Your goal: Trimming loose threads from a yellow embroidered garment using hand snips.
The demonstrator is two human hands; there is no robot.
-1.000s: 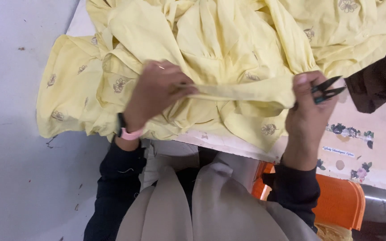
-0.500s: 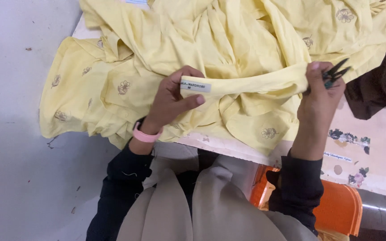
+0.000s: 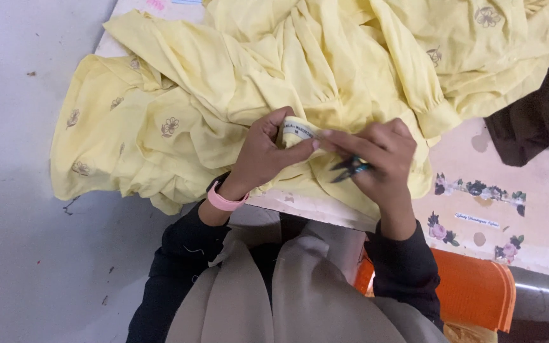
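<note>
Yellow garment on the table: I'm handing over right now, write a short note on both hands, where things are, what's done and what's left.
Left hand: pinches a folded strip of the yellow garment with its white sewn-in label facing up.
Right hand: grip closed around small dark thread snips, tips close to the label; fingertips touch the strip.
Garment lies bunched across the table, its left part hanging over the edge. A dark brown garment lies at the far right.
Done: label area found and held.
Left: no cut is visible; trimming at the label looks still open.
</note>
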